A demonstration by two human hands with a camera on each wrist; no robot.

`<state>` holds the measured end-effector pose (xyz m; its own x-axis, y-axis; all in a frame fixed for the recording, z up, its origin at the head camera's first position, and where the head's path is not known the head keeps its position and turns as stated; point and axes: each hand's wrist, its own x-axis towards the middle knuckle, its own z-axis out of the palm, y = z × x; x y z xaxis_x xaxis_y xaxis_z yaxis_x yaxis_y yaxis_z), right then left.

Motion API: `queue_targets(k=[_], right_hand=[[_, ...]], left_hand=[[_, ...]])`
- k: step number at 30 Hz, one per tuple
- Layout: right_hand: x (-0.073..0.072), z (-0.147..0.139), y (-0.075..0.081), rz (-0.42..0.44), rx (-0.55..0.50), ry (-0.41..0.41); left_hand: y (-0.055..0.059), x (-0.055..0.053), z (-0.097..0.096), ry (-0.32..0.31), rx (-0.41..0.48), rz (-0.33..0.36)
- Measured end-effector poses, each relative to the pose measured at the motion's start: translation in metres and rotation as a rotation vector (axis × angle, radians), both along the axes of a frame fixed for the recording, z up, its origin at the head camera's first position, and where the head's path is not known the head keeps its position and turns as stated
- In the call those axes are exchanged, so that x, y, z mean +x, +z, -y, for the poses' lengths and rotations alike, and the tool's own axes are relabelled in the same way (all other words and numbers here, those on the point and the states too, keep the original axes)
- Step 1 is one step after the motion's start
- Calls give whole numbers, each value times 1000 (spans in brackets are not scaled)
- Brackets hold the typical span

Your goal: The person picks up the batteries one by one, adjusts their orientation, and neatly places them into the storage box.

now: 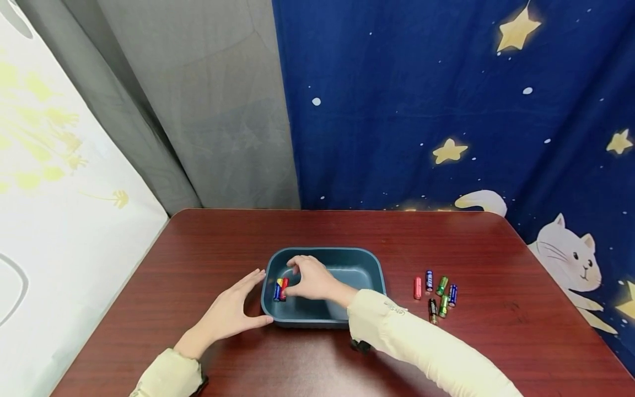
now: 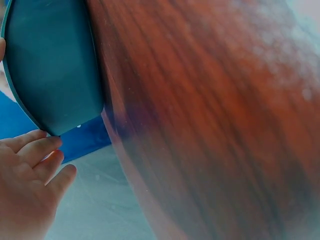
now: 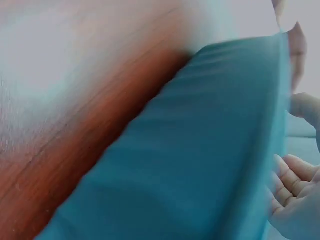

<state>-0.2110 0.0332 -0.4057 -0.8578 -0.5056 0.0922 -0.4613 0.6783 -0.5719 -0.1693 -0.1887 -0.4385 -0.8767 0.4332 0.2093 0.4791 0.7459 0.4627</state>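
Observation:
A dark teal plastic bin [image 1: 324, 325] sits on the table. Inside it, by the left wall, a blue-and-yellow battery [image 1: 277, 290] and a red battery [image 1: 284, 288] lie side by side. My right hand [image 1: 315, 279] reaches into the bin over its front wall. Its thumb is beside the red battery, and a gap shows between thumb and fingers. At the bin's left end, my left hand [image 1: 230, 309] has its fingers spread around the corner, touching the rim; its fingers [image 2: 37, 150] also show in the left wrist view. The right wrist view mostly shows the bin's outer wall [image 3: 200, 130].
Several loose batteries lie right of the bin on the brown table [image 1: 218, 242]: a pink one [image 1: 418, 288], blue ones [image 1: 429, 280], green ones [image 1: 444, 306] and a black one [image 1: 433, 311]. Grey and blue curtains [image 1: 397, 110] hang behind the table.

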Motion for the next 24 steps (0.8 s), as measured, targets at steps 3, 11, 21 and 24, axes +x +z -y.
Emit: queue_targets(k=[3, 11, 21, 24], right_hand=[[7, -4, 12, -5, -38, 15], [26, -34, 38, 8, -138, 19], [32, -93, 50, -6, -257, -66], [33, -113, 50, -30, -266, -93]], left_hand=[[0, 0, 0, 3, 0, 0], [2, 2, -3, 15, 4, 14], [1, 2, -1, 6, -17, -4], [1, 2, 0, 11, -21, -5]])
